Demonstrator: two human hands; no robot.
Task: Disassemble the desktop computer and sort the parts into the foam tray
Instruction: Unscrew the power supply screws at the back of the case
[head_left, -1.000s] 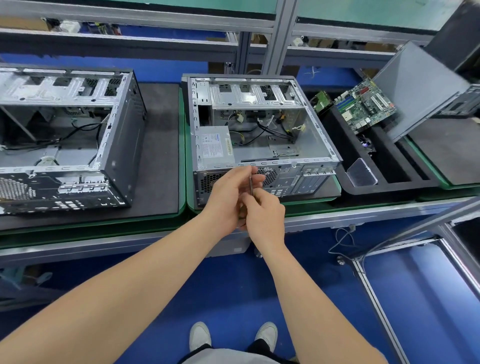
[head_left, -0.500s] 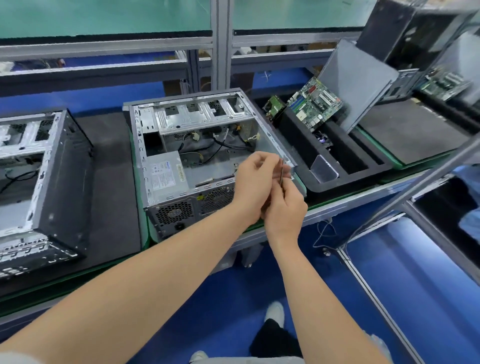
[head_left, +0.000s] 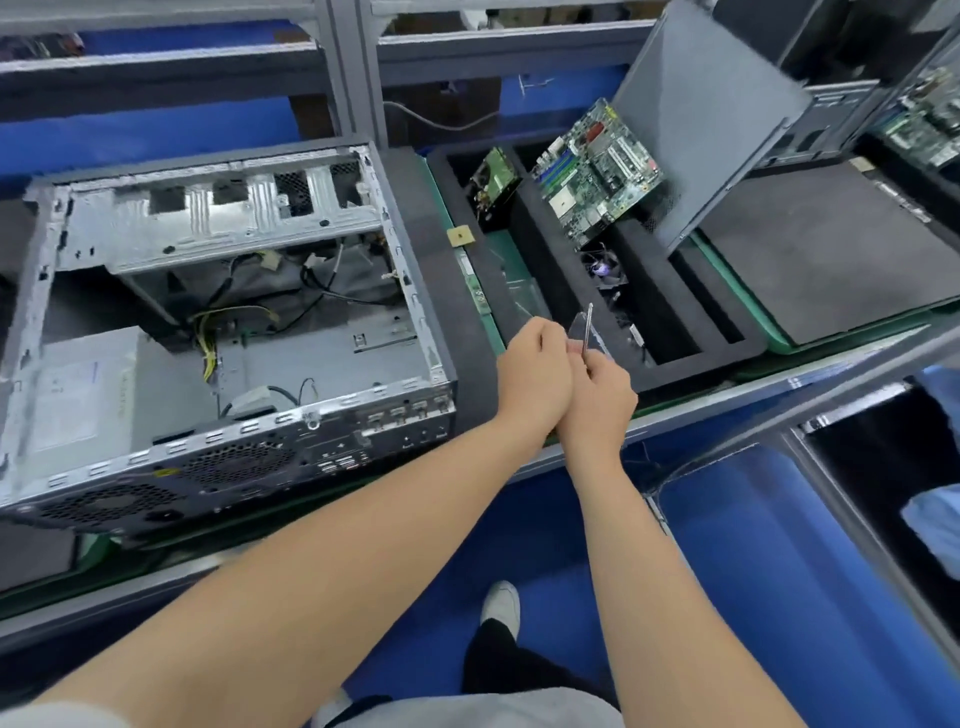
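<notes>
The open grey computer case (head_left: 228, 332) lies on its side at the left, with cables and a power supply (head_left: 78, 395) inside. To its right stands the black foam tray (head_left: 691, 332), holding a green motherboard (head_left: 597, 171), a drive (head_left: 493, 182) and a grey side panel (head_left: 701, 114). Both hands meet over the tray's near left corner. My right hand (head_left: 597, 400) pinches a thin upright metal strip (head_left: 588, 330). My left hand (head_left: 535, 374) is curled against it, its fingertips at the strip's lower end.
A dark mat (head_left: 831, 249) on a green tray lies right of the foam tray. Another motherboard (head_left: 930, 124) sits at the far right. Metal frame rails (head_left: 353, 67) run behind. The blue floor and my shoes (head_left: 501, 605) are below.
The view and both hands have shifted right, from the rear of the case to the foam tray's near left corner, with the metal strip still held.
</notes>
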